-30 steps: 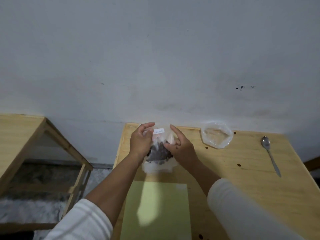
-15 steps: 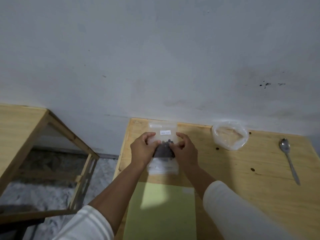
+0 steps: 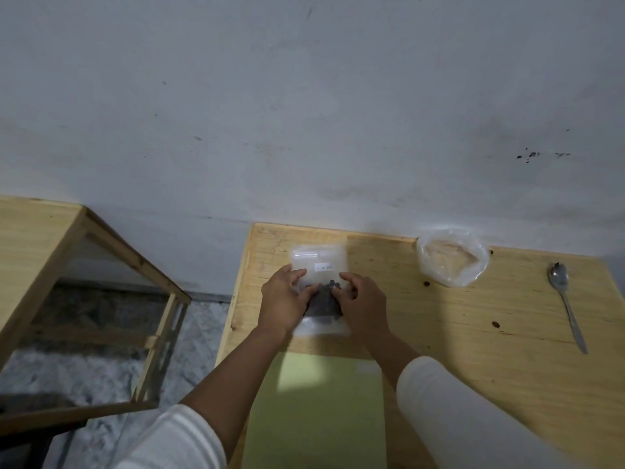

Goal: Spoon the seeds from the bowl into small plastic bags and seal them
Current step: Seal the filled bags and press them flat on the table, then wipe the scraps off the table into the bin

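Your left hand (image 3: 282, 301) and right hand (image 3: 363, 304) each grip a side of the small plastic bag (image 3: 319, 258) lying flat on the desk (image 3: 473, 319), its long axis running away from you, mouth toward the wall, dark seeds (image 3: 323, 299) heaped between your fingers.

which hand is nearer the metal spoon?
Right. The right hand rests on the small clear plastic bag of dark seeds, nearer the metal spoon at far right; the left hand sits beyond it.

Dim, soft light; wide-angle bending at edges; slight blur, mild grain throughout
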Tool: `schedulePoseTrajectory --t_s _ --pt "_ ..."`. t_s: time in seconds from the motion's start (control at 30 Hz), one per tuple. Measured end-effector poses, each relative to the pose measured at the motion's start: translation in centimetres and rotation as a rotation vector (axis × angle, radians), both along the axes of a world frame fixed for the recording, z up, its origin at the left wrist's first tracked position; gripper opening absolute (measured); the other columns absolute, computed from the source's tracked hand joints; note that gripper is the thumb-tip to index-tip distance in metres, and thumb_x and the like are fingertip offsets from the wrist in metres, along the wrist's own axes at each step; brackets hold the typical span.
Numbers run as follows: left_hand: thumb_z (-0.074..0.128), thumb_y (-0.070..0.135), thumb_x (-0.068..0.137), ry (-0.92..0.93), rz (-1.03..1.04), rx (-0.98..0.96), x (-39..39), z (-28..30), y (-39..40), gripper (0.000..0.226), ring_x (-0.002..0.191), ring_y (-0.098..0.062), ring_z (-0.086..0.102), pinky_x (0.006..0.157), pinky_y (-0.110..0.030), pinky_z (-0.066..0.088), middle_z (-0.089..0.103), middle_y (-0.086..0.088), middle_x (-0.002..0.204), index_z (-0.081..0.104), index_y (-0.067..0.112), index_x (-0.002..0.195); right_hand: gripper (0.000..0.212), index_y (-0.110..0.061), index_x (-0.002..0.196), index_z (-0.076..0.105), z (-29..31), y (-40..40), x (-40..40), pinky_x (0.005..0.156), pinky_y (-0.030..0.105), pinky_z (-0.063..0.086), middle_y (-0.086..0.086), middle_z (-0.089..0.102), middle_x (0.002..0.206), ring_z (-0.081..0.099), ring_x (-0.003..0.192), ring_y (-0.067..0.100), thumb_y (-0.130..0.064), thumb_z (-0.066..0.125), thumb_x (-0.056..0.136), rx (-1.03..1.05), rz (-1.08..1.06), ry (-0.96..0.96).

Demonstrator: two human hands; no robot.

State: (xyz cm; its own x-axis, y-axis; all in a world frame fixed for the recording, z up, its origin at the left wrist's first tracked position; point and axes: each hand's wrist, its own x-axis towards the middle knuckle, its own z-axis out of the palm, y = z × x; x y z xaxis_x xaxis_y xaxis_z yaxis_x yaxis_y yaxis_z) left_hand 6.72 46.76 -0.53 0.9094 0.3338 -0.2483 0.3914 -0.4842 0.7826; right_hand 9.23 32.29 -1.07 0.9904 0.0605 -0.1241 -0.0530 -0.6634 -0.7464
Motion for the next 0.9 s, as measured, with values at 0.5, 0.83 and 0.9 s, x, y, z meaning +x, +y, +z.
schedulePoseTrajectory --t_s 0.5,0.83,0.9 --pt "0.059 0.026 0.091 0.025 -0.109 0.176 0.2 -0.6 -0.3 0.044 0.137 -0.022 0.033 0.112 -0.022 0.019 0.035 -0.006 0.149 0.051 0.012 0.132 0.034 -0.008 0.119 0.06 0.0 -0.2 0.0 0.077 0.012 0.031 0.008 0.05 0.113 0.044 0.091 0.009 -0.021 0.062 0.087 -0.055 0.001 0.032" --pt "0.051 0.02 0.093 -0.079 -0.17 0.253 -0.4 0.9 -0.8 0.04 0.131 -0.019 0.039 0.111 -0.027 0.025 0.047 -0.006 0.139 0.049 0.013 0.132 0.033 -0.004 0.125 0.054 1.8 -2.3 -0.9 0.084 0.018 0.033 0.011 0.054 0.122 0.052 0.108 0.022 -0.016 0.047 0.094 -0.157 0.06 -0.079" --pt "0.051 0.019 0.093 -0.138 -0.193 0.258 -1.0 1.5 -1.2 0.037 0.125 -0.019 0.043 0.106 -0.025 0.029 0.051 -0.005 0.134 0.051 0.012 0.129 0.033 -0.004 0.122 0.056 2.0 -3.2 -1.7 0.087 0.022 0.036 0.012 0.055 0.122 0.053 0.11 0.024 -0.015 0.049 0.093 -0.183 0.035 -0.107"
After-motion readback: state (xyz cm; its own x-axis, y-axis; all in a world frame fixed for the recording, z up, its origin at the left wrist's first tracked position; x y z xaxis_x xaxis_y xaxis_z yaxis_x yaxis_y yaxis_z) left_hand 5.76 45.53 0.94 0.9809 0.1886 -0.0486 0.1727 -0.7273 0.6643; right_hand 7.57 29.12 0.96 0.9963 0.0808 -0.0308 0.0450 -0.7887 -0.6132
